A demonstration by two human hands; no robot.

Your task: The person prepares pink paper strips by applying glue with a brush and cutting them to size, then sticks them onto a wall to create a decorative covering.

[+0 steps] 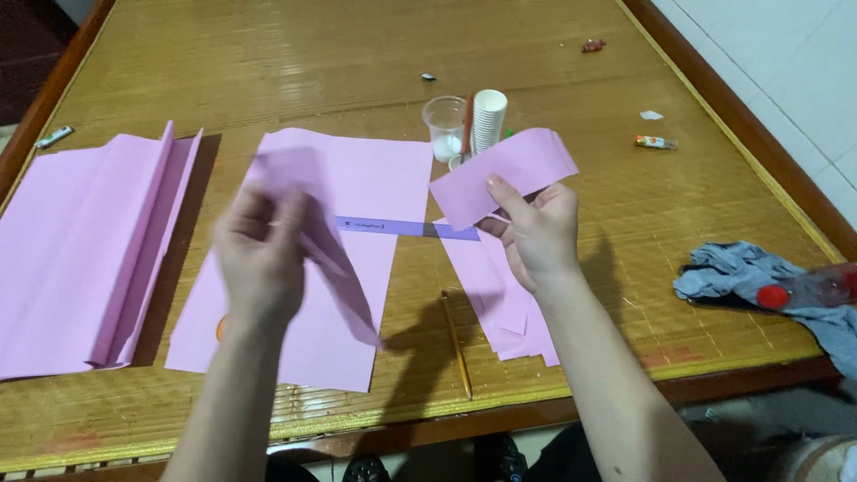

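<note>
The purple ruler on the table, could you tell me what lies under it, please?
The purple ruler lies across a flat pink sheet and pink strips. Its left end is hidden behind the left hand.

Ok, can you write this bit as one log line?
left hand: holds blurred pink paper strip | right hand: holds pink paper piece | yellow pencil: on bamboo-mat table

The left hand (261,259) pinches a blurred pink strip (335,268) above a flat pink sheet (375,178) on the bamboo mat (268,54). The right hand (536,234) grips another pink piece (509,174) — thumb on top. A ruler (406,228) lies between the hands, a pencil (457,344) nearer the mat's edge. Behind stand a clear cup (444,125) and stacked paper cups (488,119) — a folded pink sheet (80,250) lies far left, a grey cloth (741,272) far right.
</note>
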